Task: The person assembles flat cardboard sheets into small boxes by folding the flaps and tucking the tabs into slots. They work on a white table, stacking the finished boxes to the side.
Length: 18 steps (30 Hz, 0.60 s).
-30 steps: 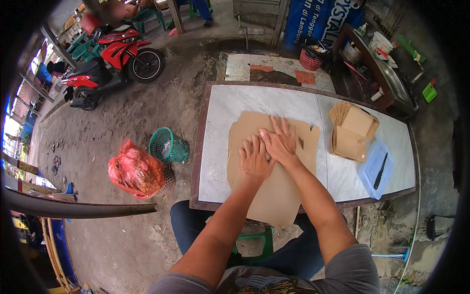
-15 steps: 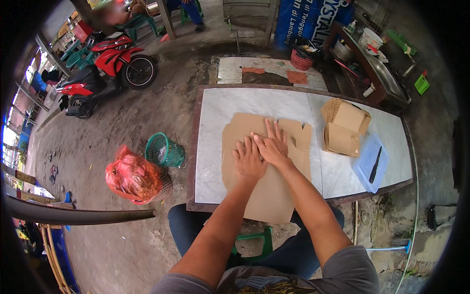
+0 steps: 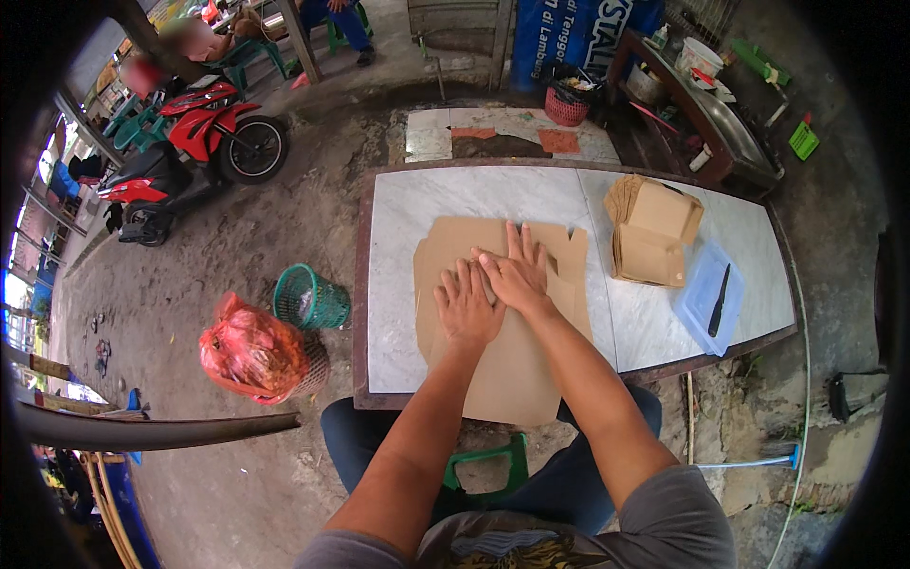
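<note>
A flat brown cardboard box blank (image 3: 512,379) lies on the table, its near flap hanging past the front edge. Pressed flat on its middle is my left hand (image 3: 470,308), fingers spread. Beside it my right hand (image 3: 518,277) also lies flat, fingers apart and pointing away, with its thumb against the left hand's fingers. Neither hand grasps anything. To the right stands a stack of brown cardboard boxes (image 3: 649,258), the top one open. Near them a black knife (image 3: 720,300) rests on a translucent blue plastic container (image 3: 695,308).
The white marble-look table (image 3: 393,313) has a dark rim. On the floor at left are a green basket (image 3: 327,302) and a red plastic bag (image 3: 251,353). Farther off stand a red motorbike (image 3: 194,142) and seated people. A sink counter (image 3: 735,128) is at back right.
The whole view has shifted slightly, so the table and its things sit a little farther left. My hands stay pressed on the cardboard in nearly the same place.
</note>
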Tool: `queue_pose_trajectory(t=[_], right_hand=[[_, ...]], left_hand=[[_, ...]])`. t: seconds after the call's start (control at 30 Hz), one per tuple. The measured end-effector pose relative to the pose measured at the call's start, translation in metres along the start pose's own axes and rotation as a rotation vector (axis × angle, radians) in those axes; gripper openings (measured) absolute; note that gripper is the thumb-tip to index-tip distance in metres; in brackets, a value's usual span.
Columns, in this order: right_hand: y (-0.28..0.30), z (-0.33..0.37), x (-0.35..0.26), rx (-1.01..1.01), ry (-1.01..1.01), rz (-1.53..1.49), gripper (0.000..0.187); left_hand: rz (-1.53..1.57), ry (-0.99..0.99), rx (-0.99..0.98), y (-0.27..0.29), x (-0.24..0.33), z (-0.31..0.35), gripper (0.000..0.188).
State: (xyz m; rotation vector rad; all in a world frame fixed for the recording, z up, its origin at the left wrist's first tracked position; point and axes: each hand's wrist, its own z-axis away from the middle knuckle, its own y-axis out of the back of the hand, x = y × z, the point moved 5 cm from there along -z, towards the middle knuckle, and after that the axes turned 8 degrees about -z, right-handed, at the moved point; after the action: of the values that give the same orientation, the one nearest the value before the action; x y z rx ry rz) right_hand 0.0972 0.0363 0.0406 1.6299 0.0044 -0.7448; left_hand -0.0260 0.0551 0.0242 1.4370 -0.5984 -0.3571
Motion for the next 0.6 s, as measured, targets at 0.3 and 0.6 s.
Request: queue_pose_trajectory(t=[0.3,0.6], right_hand=[[-0.002,0.01,-0.001,0.037,0.013,0.008,0.048],[0.06,0.07,0.06,0.325,-0.145,-0.264,0.04]], left_hand=[[-0.014,0.003,0.074,-0.003,0.0,0.001,0.085],[0.008,-0.058,0.359,-0.004,0.002,0.007,0.076]])
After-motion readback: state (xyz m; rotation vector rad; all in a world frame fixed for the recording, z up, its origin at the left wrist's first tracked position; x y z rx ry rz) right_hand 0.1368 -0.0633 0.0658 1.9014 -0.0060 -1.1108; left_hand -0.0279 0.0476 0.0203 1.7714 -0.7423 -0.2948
